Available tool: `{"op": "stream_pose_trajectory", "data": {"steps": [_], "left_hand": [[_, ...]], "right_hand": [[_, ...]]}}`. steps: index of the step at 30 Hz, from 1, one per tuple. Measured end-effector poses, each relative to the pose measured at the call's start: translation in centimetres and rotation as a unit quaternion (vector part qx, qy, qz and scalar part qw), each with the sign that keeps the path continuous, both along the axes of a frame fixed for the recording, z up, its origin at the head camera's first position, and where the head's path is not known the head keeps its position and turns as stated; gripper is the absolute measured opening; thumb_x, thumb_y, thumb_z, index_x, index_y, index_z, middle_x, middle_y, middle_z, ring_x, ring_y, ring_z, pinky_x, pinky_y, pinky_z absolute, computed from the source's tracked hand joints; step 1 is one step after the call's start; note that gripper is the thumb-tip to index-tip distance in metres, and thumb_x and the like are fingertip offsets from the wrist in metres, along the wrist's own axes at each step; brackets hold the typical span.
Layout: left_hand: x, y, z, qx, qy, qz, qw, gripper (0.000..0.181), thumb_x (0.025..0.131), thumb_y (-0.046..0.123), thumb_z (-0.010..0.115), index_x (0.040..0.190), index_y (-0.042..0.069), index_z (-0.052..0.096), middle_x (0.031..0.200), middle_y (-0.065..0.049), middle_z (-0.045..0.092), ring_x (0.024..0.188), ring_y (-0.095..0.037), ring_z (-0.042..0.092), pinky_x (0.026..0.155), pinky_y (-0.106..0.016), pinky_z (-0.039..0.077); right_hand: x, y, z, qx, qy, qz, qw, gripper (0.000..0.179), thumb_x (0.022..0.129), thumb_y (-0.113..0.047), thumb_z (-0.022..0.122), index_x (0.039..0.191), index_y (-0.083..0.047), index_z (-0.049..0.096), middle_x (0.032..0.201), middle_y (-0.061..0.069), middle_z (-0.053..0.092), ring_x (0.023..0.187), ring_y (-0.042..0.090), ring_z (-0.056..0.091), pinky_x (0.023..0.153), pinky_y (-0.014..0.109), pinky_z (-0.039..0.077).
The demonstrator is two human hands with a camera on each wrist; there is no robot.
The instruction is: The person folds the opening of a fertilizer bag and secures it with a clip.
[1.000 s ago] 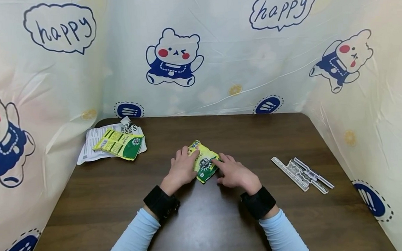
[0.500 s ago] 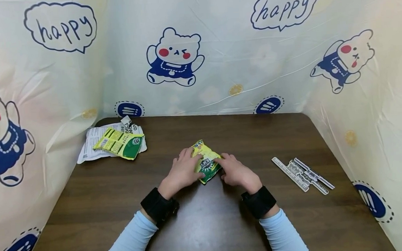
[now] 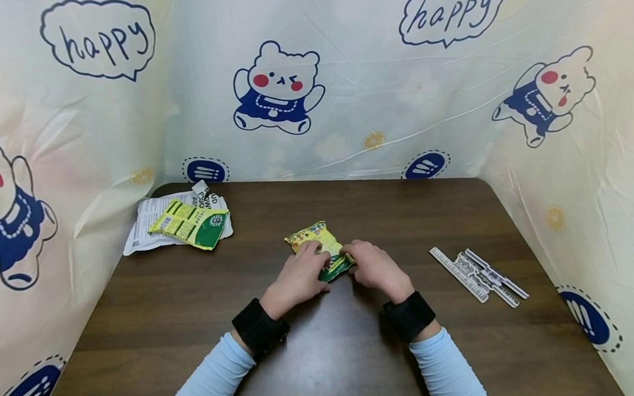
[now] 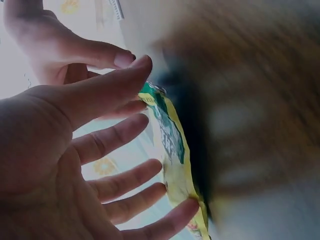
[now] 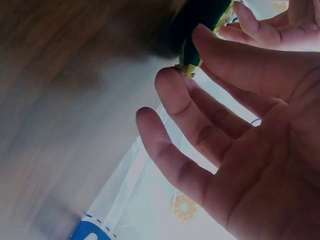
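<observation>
A small yellow and green packet point(image 3: 330, 242) lies on the brown table between the two hands, turned at a slant. The left hand point(image 3: 297, 280) rests its fingertips on the packet's left side. In the left wrist view its fingers are spread and fairly straight against the packet point(image 4: 172, 145). At the packet's right corner, the right hand point(image 3: 377, 269) pinches the edge between thumb and fingers. The right wrist view shows this corner point(image 5: 190, 62) between thumb and fingertips, while the outer fingers stay off it. The fingers cover part of the packet's print.
At the far left of the table point(image 3: 283, 367), another yellow and green packet point(image 3: 189, 225) lies on a white printed bag point(image 3: 141, 231). Several pale, ruler-like flat strips point(image 3: 458, 274) lie together at the right. A patterned curtain point(image 3: 344, 101) encloses the back and sides.
The packet has turned counterclockwise, its far end swinging left. The left hand has shifted slightly right and nearer, and the right hand now pinches the packet's right corner.
</observation>
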State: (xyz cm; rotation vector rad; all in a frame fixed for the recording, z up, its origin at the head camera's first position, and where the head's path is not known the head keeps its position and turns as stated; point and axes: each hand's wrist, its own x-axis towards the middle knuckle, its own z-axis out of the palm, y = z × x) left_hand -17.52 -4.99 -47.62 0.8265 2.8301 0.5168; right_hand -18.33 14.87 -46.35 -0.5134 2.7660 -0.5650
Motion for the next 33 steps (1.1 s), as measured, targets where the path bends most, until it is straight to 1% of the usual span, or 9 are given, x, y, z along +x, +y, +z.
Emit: {"op": "stream_pose_trajectory", "data": {"steps": [4, 7, 11, 14, 20, 22, 25, 29, 33], "left_hand": [[-0.1, -0.2, 0.0, 0.001, 0.003, -0.005, 1.0000, 0.040, 0.082, 0.025, 0.090, 0.112, 0.011, 0.068, 0.140, -0.020, 0.053, 0.131, -0.037, 0.048, 0.084, -0.060, 0.056], [-0.1, -0.3, 0.2, -0.013, 0.015, -0.021, 0.9996, 0.039, 0.084, 0.023, 0.089, 0.115, 0.011, 0.069, 0.139, -0.019, 0.054, 0.132, -0.036, 0.047, 0.084, -0.060, 0.057], [-0.2, -0.9, 0.5, -0.028, 0.032, -0.050, 0.9979, 0.022, 0.086, 0.017, 0.085, 0.102, 0.012, 0.070, 0.131, -0.015, 0.057, 0.125, -0.034, 0.050, 0.079, -0.053, 0.056], [-0.3, -1.3, 0.8, -0.020, 0.035, -0.060, 0.9974, 0.015, 0.087, 0.011, 0.080, 0.088, 0.014, 0.066, 0.119, -0.011, 0.058, 0.115, -0.031, 0.052, 0.073, -0.047, 0.051], [-0.5, -1.6, 1.3, 0.002, 0.066, -0.054, 0.9964, 0.010, 0.087, 0.004, 0.072, 0.087, 0.011, 0.066, 0.095, -0.003, 0.058, 0.087, -0.024, 0.057, 0.065, -0.042, 0.049], [-0.7, -1.7, 1.5, 0.013, 0.077, -0.048, 0.9958, 0.011, 0.087, 0.004, 0.072, 0.086, 0.012, 0.065, 0.088, -0.001, 0.056, 0.078, -0.021, 0.055, 0.063, -0.041, 0.049], [-0.8, -1.9, 1.9, 0.028, 0.079, -0.035, 0.9959, 0.017, 0.088, 0.005, 0.073, 0.083, 0.015, 0.060, 0.080, 0.001, 0.054, 0.069, -0.019, 0.052, 0.060, -0.038, 0.046], [-1.0, -2.2, 2.4, 0.044, 0.070, -0.016, 0.9965, 0.020, 0.093, 0.009, 0.072, 0.082, 0.016, 0.057, 0.072, 0.001, 0.052, 0.064, -0.018, 0.050, 0.059, -0.035, 0.042], [-1.1, -2.6, 2.9, 0.061, 0.082, 0.001, 0.9948, 0.012, 0.094, 0.011, 0.070, 0.089, 0.016, 0.061, 0.077, 0.001, 0.060, 0.066, -0.018, 0.054, 0.060, -0.036, 0.048]], "right_hand": [[0.0, 0.1, 0.0, -0.005, 0.007, -0.006, 0.9999, 0.041, 0.092, 0.000, 0.075, 0.132, -0.007, 0.069, 0.124, 0.013, 0.070, 0.110, 0.029, 0.064, 0.093, 0.054, 0.058], [-0.1, 0.1, -0.1, -0.009, 0.009, -0.003, 0.9999, 0.036, 0.093, -0.003, 0.076, 0.129, -0.007, 0.071, 0.122, 0.013, 0.072, 0.108, 0.028, 0.066, 0.092, 0.054, 0.058], [-0.1, 0.0, 0.0, -0.015, 0.015, 0.009, 0.9997, 0.027, 0.096, -0.008, 0.075, 0.123, -0.007, 0.075, 0.120, 0.012, 0.075, 0.105, 0.026, 0.068, 0.089, 0.053, 0.058], [0.0, 0.0, 0.0, -0.023, 0.027, 0.018, 0.9992, 0.022, 0.097, -0.009, 0.074, 0.118, -0.007, 0.077, 0.114, 0.010, 0.076, 0.099, 0.025, 0.069, 0.085, 0.051, 0.059], [0.1, 0.2, 0.4, -0.051, 0.046, 0.029, 0.9973, 0.014, 0.098, -0.007, 0.073, 0.109, -0.006, 0.081, 0.103, 0.007, 0.078, 0.089, 0.019, 0.068, 0.082, 0.046, 0.060], [0.1, 0.3, 0.6, -0.057, 0.050, 0.031, 0.9966, 0.013, 0.098, -0.007, 0.072, 0.108, -0.005, 0.081, 0.099, 0.007, 0.077, 0.086, 0.018, 0.067, 0.081, 0.046, 0.060], [0.1, 0.3, 0.8, -0.057, 0.060, 0.027, 0.9962, 0.014, 0.100, -0.009, 0.071, 0.109, -0.005, 0.081, 0.098, 0.006, 0.077, 0.085, 0.018, 0.067, 0.080, 0.045, 0.061], [0.1, 0.5, 1.1, -0.060, 0.088, 0.018, 0.9942, 0.017, 0.101, -0.012, 0.069, 0.113, -0.007, 0.080, 0.102, 0.006, 0.077, 0.089, 0.018, 0.068, 0.081, 0.046, 0.062], [0.2, 0.6, 1.6, -0.079, 0.126, 0.010, 0.9889, 0.015, 0.101, -0.013, 0.070, 0.112, -0.008, 0.080, 0.100, 0.005, 0.077, 0.087, 0.019, 0.069, 0.079, 0.046, 0.062]]}}
